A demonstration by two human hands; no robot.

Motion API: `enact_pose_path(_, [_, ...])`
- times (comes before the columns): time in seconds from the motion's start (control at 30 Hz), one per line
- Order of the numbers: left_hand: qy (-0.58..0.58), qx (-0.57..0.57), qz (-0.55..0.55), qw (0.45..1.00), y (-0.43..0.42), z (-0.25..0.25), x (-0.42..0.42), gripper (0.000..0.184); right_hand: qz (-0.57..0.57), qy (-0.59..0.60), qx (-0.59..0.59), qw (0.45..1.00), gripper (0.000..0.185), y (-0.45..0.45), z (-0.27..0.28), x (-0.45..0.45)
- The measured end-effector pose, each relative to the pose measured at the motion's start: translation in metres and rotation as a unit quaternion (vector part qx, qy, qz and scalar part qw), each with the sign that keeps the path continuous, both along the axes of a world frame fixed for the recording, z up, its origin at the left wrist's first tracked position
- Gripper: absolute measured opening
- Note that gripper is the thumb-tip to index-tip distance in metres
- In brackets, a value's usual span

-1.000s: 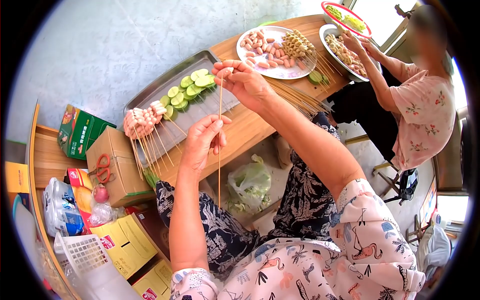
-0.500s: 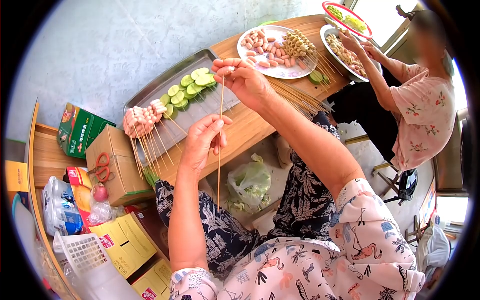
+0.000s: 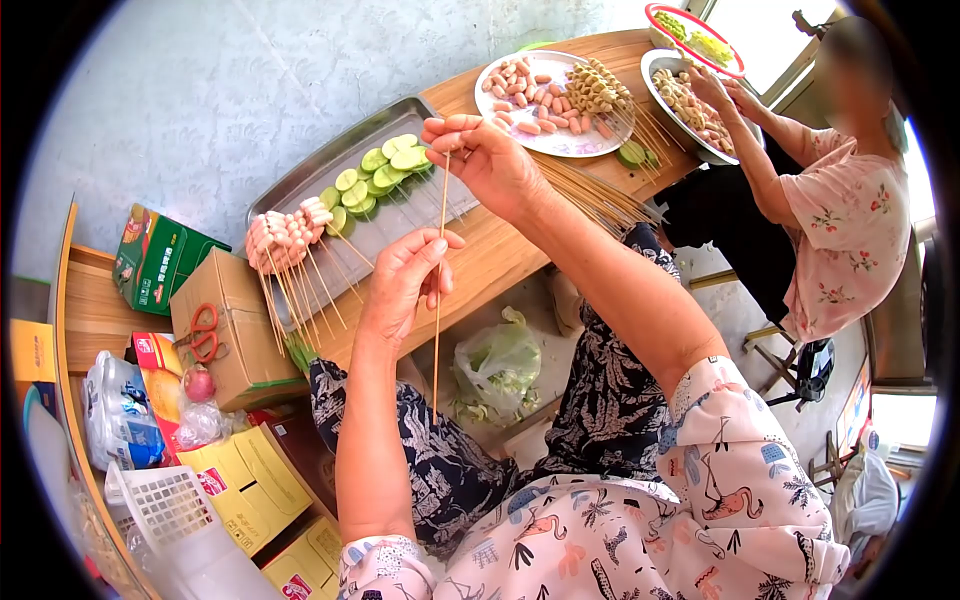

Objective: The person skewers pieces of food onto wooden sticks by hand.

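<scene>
My left hand point(image 3: 403, 285) pinches a thin bamboo skewer point(image 3: 439, 330) between thumb and fingers, about midway along it. The skewer is upright in the view, its lower end over my patterned trousers. At its upper end, my right hand point(image 3: 492, 168) has its thumb and fingers closed around the tip; whether anything small sits there I cannot make out. Behind my hands lies a metal tray point(image 3: 300, 190) with green cucumber-like slices point(image 3: 365, 185) on skewers and a pile of skewered pink sausage-like pieces point(image 3: 285, 240).
A white plate point(image 3: 490, 105) holds small sausages and skewered tan pieces. Loose skewers point(image 3: 590, 195) lie near it. A co-worker's hands point(image 3: 715, 92) are over a bowl point(image 3: 652, 70) at the right. Scissors point(image 3: 205, 335) lie on a cardboard box point(image 3: 245, 340); a plastic bag point(image 3: 497, 360) is below.
My right hand's fingers have shifted slightly at the skewer's tip. My left hand stays still. The co-worker's hands have moved a little over the bowl.
</scene>
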State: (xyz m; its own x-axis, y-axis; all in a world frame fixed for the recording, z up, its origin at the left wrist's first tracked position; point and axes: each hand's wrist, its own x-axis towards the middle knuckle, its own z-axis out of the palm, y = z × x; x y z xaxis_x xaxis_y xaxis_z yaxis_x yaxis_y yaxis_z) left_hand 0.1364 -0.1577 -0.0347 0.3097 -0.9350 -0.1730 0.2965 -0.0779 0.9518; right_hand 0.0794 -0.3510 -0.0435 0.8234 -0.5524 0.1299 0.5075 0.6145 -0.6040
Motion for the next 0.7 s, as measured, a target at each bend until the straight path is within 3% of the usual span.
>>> enact_pose_path(0.7, [0.004, -0.007, 0.003, 1.0, -0.0003, -0.0029, 0.0016, 0.022, 0.026, 0.016, -0.006, 1.0, 0.029, 0.0056, 0.0035, -0.0029])
